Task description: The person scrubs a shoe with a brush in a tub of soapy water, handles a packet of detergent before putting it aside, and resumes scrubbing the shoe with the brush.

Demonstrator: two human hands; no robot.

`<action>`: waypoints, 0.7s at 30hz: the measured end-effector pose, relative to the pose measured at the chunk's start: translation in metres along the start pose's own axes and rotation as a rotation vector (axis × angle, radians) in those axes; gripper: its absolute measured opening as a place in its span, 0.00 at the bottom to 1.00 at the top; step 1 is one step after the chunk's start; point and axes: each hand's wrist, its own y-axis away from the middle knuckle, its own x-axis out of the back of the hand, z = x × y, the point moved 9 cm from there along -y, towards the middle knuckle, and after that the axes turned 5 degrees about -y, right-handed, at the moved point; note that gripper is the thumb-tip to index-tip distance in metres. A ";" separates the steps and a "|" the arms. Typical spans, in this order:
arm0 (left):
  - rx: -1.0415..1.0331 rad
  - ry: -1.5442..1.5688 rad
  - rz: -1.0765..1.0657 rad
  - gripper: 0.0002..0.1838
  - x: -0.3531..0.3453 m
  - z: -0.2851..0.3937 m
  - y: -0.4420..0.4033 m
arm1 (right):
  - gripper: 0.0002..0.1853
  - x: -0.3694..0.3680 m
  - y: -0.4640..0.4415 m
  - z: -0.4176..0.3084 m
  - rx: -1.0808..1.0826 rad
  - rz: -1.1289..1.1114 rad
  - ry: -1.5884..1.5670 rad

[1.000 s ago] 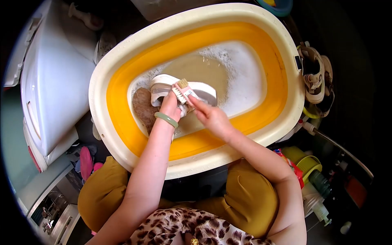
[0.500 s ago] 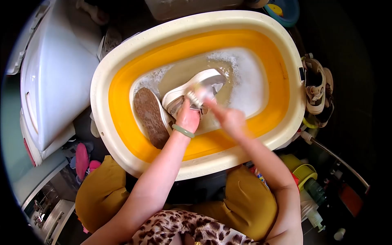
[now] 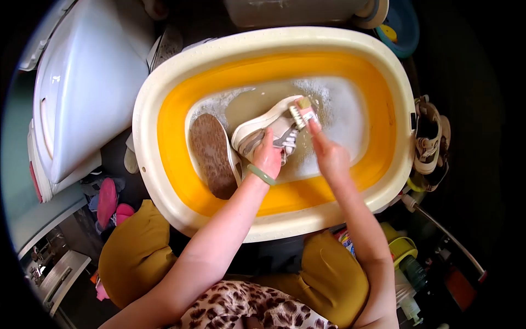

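In the yellow and cream basin [image 3: 274, 219], my left hand [image 3: 268, 156] grips a white and grey sneaker [image 3: 278, 125] near its laces. The sneaker lies tilted in the soapy, murky water, its side turned up. My right hand [image 3: 331, 156] is closed round the handle of a scrub brush [image 3: 304, 111] with pale bristles. The bristles are at the toe end of the sneaker; I cannot tell if they touch it. A second shoe [image 3: 209, 156] lies at the basin's left, brown sole up.
A white toilet-like fixture [image 3: 90, 88] stands at the left. Another pair of sneakers [image 3: 430, 140] rests outside the basin's right rim. Pink slippers [image 3: 107, 202] lie at lower left, a yellow-green tub [image 3: 404, 248] at lower right, and a blue basin [image 3: 406, 41] at upper right.
My right hand with the brush has moved from the lace area toward the sneaker's toe end and is less blurred. My left hand still holds the sneaker. The whole view has shifted slightly.
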 end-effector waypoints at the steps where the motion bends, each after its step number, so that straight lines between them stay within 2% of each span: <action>1: -0.011 0.015 -0.010 0.20 -0.002 0.004 0.001 | 0.21 -0.009 0.006 -0.009 0.005 -0.022 -0.021; 3: -0.037 0.022 -0.010 0.22 -0.002 0.011 0.009 | 0.21 -0.036 0.024 -0.040 0.157 -0.200 -0.167; 4: 0.019 -0.110 0.025 0.22 0.002 0.007 0.015 | 0.21 -0.033 0.023 -0.054 0.080 -0.310 -0.065; 5: 0.080 -0.237 0.061 0.23 0.008 0.002 0.019 | 0.21 -0.031 0.018 -0.047 0.082 -0.321 -0.063; 7: 0.092 -0.255 0.074 0.26 0.023 -0.010 0.011 | 0.20 -0.007 -0.001 -0.016 0.042 -0.176 0.078; 8: 0.129 -0.553 0.124 0.28 0.036 -0.014 0.006 | 0.20 0.004 -0.006 -0.003 -0.037 -0.130 0.029; 9: 0.162 -0.851 0.173 0.29 0.041 -0.010 0.007 | 0.20 0.004 -0.006 -0.003 -0.029 -0.134 0.038; 10: 0.178 -0.983 0.183 0.30 0.041 -0.007 0.008 | 0.21 0.001 -0.003 -0.001 -0.032 -0.136 0.060; 11: 0.167 -0.978 0.177 0.30 0.037 -0.008 0.009 | 0.21 0.000 -0.001 -0.002 -0.035 -0.131 0.079; 12: 0.020 -1.016 0.162 0.34 0.026 0.001 0.012 | 0.22 -0.008 0.003 -0.013 -0.098 -0.224 0.081; 13: -0.131 -1.051 0.147 0.38 0.018 0.011 0.014 | 0.23 -0.025 0.005 -0.026 -0.048 -0.260 0.018; 15: -0.120 -0.496 0.092 0.31 0.030 -0.020 0.001 | 0.21 -0.043 0.008 -0.065 0.014 -0.265 -0.120; 18: -0.208 -0.555 0.067 0.26 0.010 0.005 0.018 | 0.20 -0.046 0.015 -0.093 0.103 -0.307 -0.175; 19: -0.095 -0.791 0.123 0.24 0.017 0.006 0.016 | 0.20 -0.045 0.017 -0.095 0.146 -0.298 -0.191; 20: -0.034 -0.662 0.157 0.24 0.020 0.006 0.015 | 0.20 -0.042 0.018 -0.083 0.149 -0.297 -0.181; 21: 0.027 -0.531 0.191 0.24 0.023 0.002 0.014 | 0.20 -0.034 0.018 -0.051 0.060 -0.281 -0.140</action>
